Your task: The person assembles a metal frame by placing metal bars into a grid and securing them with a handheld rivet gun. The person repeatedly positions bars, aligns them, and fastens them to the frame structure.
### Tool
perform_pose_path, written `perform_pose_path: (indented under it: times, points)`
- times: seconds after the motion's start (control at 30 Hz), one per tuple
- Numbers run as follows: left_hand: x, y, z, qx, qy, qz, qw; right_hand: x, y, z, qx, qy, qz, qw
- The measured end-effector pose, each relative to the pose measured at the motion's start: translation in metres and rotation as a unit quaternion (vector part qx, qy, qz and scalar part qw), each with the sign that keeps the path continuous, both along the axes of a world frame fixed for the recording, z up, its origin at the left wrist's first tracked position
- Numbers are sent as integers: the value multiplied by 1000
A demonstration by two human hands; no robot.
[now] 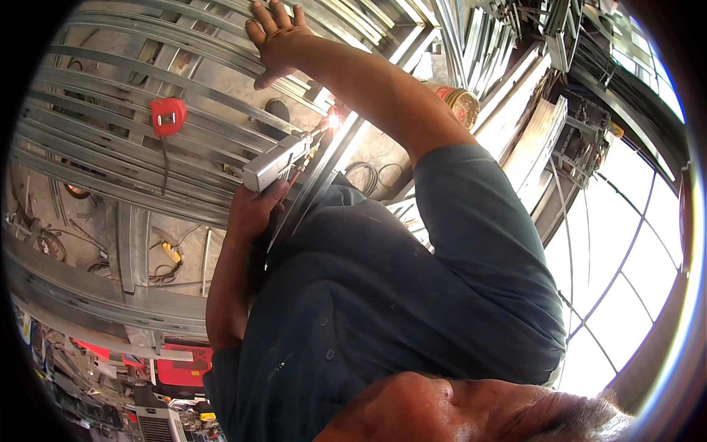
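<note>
Low in front of my torso, my left hand is closed around a welding torch with a boxy grey body. Its thin tip reaches up and right to a bright glowing spot beside a metal rail. Brass-coloured parts run along the torch's underside. Stretched far forward, my right hand is open with its fingers spread over the parallel metal bars; whether it presses on them I cannot tell. A red tape measure with a dark strap lies on the bars to the left.
Beneath the bars, cables and a yellow-handled tool lie on the concrete floor. A round tin stands past my right forearm. Long metal profiles are stacked at the right. A red case sits at the lower left among clutter.
</note>
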State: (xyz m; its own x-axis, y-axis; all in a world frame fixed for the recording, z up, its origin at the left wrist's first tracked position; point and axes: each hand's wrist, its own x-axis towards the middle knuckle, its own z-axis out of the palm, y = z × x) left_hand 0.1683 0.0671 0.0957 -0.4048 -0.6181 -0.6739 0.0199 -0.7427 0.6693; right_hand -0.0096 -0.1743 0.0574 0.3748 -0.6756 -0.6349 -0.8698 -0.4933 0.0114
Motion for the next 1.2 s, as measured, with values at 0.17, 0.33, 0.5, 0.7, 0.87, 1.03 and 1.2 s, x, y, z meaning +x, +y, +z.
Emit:
perform_pose_path:
  times: [0.17,0.33,0.5,0.7,0.87,1.03,1.2]
  points:
    - [0,1,0,12,-1,4,1000,0,1,-3,-6,0,3,1000]
    - [1,1,1,15,-7,-1,1000,0,0,-3,-4,3,5,1000]
    - [0,1,1,20,-5,1,1000,0,0,-3,-6,6,5,1000]
    - [-1,1,1,8,-10,-1,1000,0,1,-3,-6,6,4,1000]
    - [-1,2,0,5,-7,10,1000,1,1,-1,-6,8,3,1000]
    - [0,0,3,8,-12,-1,1000,1,1,1,-2,1,-2,1000]
    - [14,24,34,30,-123,50,991,2,0,6,7,-7,2,1000]
